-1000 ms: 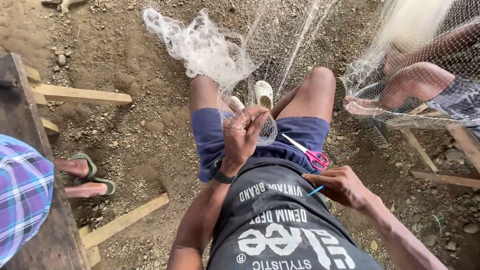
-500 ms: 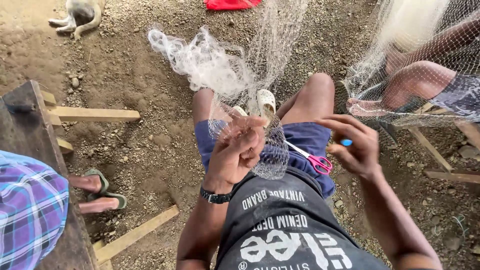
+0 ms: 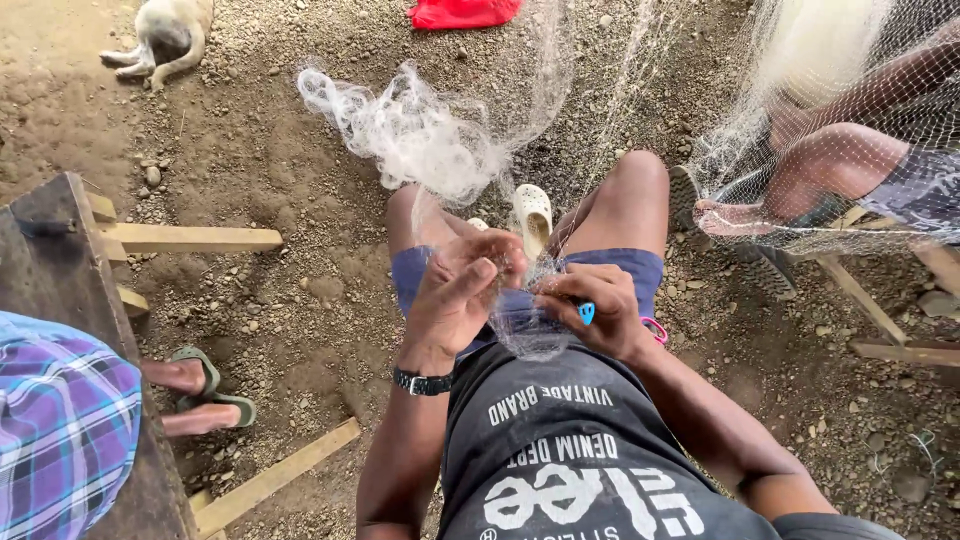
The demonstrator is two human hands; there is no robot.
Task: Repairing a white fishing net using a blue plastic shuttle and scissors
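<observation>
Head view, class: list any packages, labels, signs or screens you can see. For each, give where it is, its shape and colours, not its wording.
No packages, signs or screens.
Printed lettering: on the chest of the person's dark grey shirt, pale arched lines above large block shapes, seen upside down.
Wristwatch: on the left wrist, black band; its face cannot be seen clearly.
Both the left hand and right hand hold fine white netting, which bears no label.

Fishing net (image 3: 430, 140): fine translucent monofilament mesh, slightly glossy. Netting needle (image 3: 586, 312): smooth blue plastic. Bench (image 3: 60, 260): rough weathered wood. Ground (image 3: 300, 260): matt gravelly dirt. Shorts (image 3: 625, 268): blue cloth.
</observation>
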